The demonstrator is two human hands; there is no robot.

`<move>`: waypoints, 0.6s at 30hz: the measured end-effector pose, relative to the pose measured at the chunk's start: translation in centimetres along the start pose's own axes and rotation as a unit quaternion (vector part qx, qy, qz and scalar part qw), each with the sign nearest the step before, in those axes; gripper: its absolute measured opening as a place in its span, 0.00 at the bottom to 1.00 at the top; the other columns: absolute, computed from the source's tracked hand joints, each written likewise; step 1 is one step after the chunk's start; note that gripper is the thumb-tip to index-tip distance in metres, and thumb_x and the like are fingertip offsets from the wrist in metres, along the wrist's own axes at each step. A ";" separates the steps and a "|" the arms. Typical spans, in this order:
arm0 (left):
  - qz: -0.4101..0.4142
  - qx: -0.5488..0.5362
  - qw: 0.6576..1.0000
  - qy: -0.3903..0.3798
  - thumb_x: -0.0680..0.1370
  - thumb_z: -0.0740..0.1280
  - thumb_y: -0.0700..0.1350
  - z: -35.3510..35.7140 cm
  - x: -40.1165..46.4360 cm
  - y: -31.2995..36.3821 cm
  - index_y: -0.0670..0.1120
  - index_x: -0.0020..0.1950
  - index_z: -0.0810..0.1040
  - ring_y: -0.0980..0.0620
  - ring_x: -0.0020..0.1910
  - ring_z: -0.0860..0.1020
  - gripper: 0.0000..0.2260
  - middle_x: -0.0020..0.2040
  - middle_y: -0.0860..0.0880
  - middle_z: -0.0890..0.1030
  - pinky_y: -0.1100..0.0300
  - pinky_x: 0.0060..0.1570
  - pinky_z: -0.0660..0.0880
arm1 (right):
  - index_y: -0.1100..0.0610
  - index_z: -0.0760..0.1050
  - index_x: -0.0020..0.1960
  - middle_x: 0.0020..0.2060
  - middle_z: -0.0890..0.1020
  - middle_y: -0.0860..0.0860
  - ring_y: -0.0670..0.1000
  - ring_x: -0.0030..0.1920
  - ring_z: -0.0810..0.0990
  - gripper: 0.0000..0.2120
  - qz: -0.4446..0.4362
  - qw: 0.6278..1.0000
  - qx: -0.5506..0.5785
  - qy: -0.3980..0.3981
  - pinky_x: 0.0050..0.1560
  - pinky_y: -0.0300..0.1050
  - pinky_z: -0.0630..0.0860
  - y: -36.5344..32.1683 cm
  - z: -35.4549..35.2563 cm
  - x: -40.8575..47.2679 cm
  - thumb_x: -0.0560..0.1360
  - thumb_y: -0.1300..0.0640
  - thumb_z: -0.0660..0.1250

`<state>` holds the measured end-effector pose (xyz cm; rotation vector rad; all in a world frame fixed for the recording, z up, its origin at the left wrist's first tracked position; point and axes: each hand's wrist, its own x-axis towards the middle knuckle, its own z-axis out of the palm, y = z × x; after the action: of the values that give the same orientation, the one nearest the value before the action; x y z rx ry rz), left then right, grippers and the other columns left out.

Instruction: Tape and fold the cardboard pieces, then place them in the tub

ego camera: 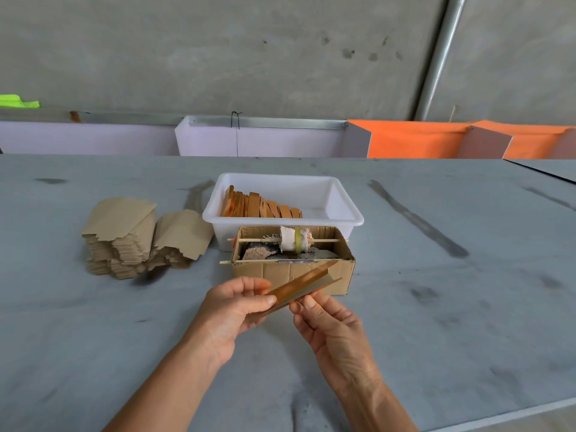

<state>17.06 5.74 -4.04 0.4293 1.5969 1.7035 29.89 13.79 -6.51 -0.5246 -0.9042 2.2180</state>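
hidden: tub (343,198) front wall, behind box (293,271) | forearms cut off at bottom edge

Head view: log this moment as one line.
left hand and right hand: hold folded cardboard piece | white tub: partly filled | flat cardboard stack: left of tub

Both bare forearms reach up from the lower edge and angle toward each other, meeting at the middle. The left hand (235,302) is turned palm inward, its fingers curled and its thumb laid flat on top, pinching the near end of the card (304,286). The right hand (327,325) sits just beside it, back toward the camera, its thumb and forefinger tips pinching the card's lower edge while the other fingers curl loosely beneath.
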 end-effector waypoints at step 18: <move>0.074 0.165 0.983 -0.028 0.69 0.73 0.32 0.5 -0.3 0.8 0.44 0.41 0.81 0.58 0.32 0.80 0.08 0.32 0.50 0.83 0.69 0.32 0.74 | 0.61 0.84 0.38 0.35 0.84 0.59 0.49 0.34 0.82 0.04 -0.014 0.996 -0.086 0.031 0.35 0.38 0.79 0.2 0.4 -0.1 0.63 0.64 0.71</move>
<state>17.41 5.90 -3.10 0.7707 1.8501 1.5186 29.63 13.45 -6.44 -0.6525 -1.0696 2.0979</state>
